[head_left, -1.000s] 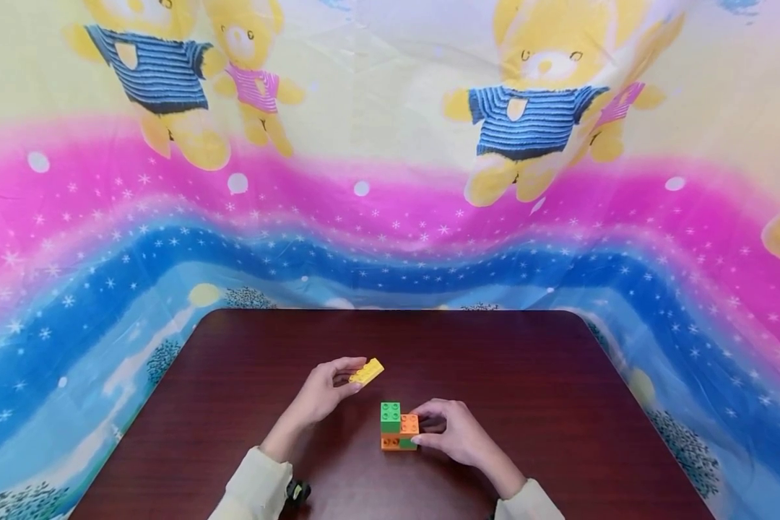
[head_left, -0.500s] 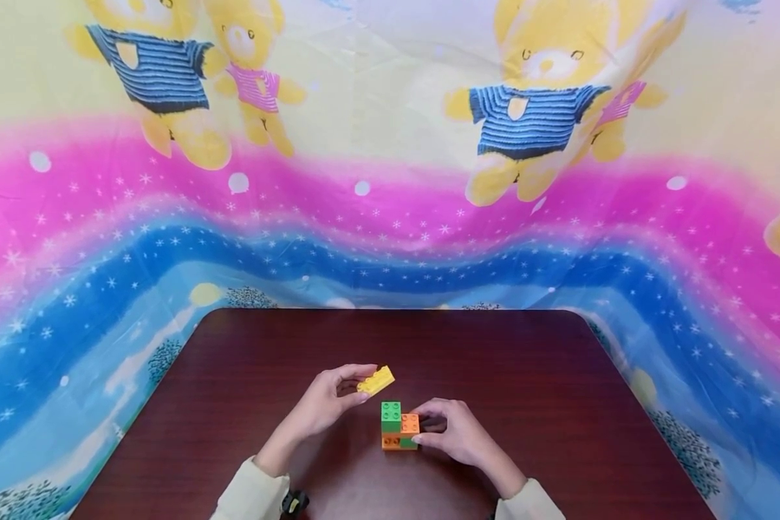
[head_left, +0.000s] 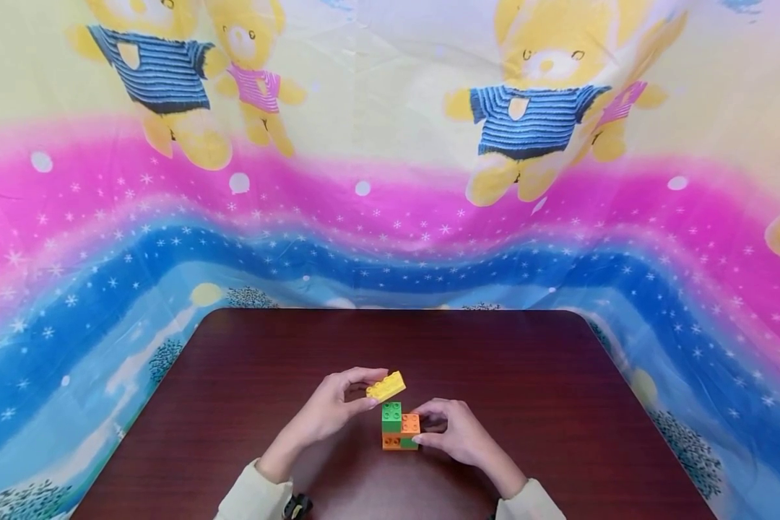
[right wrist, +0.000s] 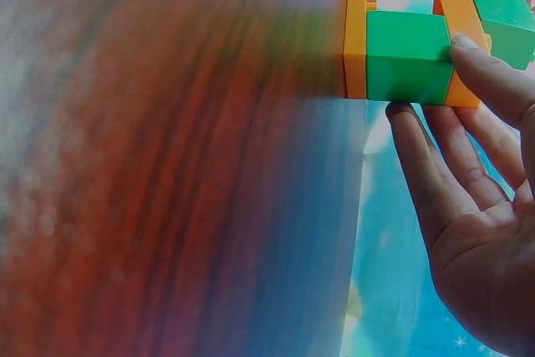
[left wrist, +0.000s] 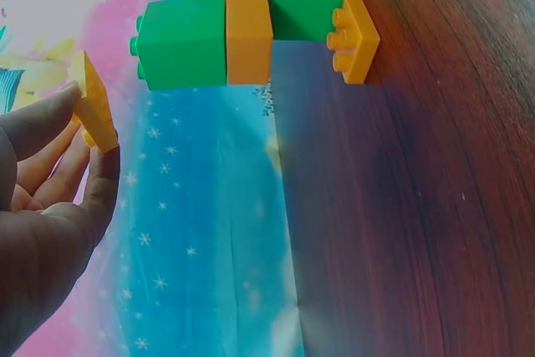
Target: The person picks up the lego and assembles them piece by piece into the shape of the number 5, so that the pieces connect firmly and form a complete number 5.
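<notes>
My left hand [head_left: 330, 406] pinches a yellow toy building brick [head_left: 386, 387] between thumb and fingers, its studs facing left. It is held in the air just above and behind a small brick stack. That stack stands on the table: a flat orange brick [left wrist: 361, 43] at the bottom, a green brick [right wrist: 408, 56] on its right part, another orange brick [head_left: 410, 423] over that, and a green brick [head_left: 392, 414] topmost on the left. With thumb and fingers, my right hand [head_left: 456, 433] holds the stack's right side. In the left wrist view a gap separates the yellow brick from the topmost green one.
The dark brown wooden table [head_left: 526, 375] has rounded far corners and extends around both hands. Behind it hangs a curtain [head_left: 364, 238] printed with bears and snowflakes. A black strap [head_left: 297, 505] is at my left sleeve [head_left: 256, 492].
My left hand has moved right and slightly toward me, bringing the yellow brick closer to the topmost green brick. My right hand and the stack have stayed in place.
</notes>
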`<control>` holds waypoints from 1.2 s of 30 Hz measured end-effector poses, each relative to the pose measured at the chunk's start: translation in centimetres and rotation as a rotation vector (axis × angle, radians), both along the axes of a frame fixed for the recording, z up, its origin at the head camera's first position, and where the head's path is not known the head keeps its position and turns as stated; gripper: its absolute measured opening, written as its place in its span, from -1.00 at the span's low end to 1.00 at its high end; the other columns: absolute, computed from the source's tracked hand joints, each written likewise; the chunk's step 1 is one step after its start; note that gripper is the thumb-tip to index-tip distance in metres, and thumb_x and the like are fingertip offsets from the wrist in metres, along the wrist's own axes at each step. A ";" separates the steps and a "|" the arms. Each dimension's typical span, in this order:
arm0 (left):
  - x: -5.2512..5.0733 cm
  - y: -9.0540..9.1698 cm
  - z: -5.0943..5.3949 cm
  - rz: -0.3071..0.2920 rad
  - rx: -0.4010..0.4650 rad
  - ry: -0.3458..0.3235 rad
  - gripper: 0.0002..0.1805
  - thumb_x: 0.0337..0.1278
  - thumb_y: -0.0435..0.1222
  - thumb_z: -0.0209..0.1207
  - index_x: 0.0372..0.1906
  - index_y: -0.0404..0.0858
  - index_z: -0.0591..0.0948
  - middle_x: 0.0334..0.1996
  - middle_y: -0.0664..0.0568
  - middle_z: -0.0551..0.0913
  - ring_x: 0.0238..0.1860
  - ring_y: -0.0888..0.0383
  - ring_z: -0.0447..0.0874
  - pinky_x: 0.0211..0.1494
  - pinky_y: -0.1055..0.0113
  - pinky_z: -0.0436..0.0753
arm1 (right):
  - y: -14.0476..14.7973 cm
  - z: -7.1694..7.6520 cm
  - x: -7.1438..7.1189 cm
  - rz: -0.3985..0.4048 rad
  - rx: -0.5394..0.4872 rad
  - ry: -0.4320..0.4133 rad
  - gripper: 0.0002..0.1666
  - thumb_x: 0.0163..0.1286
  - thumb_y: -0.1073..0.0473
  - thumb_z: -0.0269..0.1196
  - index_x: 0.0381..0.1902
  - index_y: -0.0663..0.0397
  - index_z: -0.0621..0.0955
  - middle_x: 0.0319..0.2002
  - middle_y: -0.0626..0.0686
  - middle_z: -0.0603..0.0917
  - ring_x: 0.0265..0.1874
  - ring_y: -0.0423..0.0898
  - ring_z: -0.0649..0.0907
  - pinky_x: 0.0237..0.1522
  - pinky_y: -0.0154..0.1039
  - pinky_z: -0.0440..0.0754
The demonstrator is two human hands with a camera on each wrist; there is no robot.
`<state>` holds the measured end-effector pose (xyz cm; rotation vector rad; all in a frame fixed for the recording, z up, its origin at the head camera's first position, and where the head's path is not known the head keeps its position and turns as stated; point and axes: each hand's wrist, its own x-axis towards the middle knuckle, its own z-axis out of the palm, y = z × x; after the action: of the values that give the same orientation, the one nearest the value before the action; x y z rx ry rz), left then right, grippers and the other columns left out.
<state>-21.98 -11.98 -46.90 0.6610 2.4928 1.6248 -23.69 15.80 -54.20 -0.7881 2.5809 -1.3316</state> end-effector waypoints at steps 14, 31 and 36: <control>0.6 0.8 0.4 -0.047 -0.021 0.018 -0.53 0.33 -0.33 0.34 0.31 -0.05 0.64 0.26 0.08 0.68 0.19 0.05 0.67 0.28 0.32 0.63 | 0.1 -0.1 0.1 0.001 0.012 -0.008 -0.60 0.20 0.10 0.57 -0.01 0.01 0.77 -0.09 -0.03 0.79 -0.15 -0.08 0.77 -0.12 -0.31 0.75; 0.5 1.3 0.4 -0.076 -0.039 0.028 -0.51 0.34 -0.30 0.33 0.33 0.02 0.62 0.27 0.17 0.67 0.22 0.13 0.65 0.36 0.11 0.60 | 0.1 0.1 0.0 0.002 0.024 0.000 -0.60 0.20 0.07 0.57 -0.01 -0.01 0.77 -0.07 -0.01 0.80 -0.14 -0.04 0.77 -0.11 -0.31 0.74; 0.3 1.5 0.3 -0.086 -0.056 0.035 -0.50 0.33 -0.30 0.34 0.33 0.02 0.63 0.26 0.16 0.67 0.23 0.11 0.66 0.36 0.11 0.60 | 0.1 0.2 0.0 -0.002 0.015 0.014 -0.61 0.18 0.09 0.58 -0.03 0.00 0.78 -0.09 -0.02 0.80 -0.14 -0.04 0.78 -0.09 -0.28 0.74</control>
<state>-21.67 -10.48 -46.60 0.7846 2.4859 1.5217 -23.74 15.86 -54.04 -0.7959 2.5993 -1.3108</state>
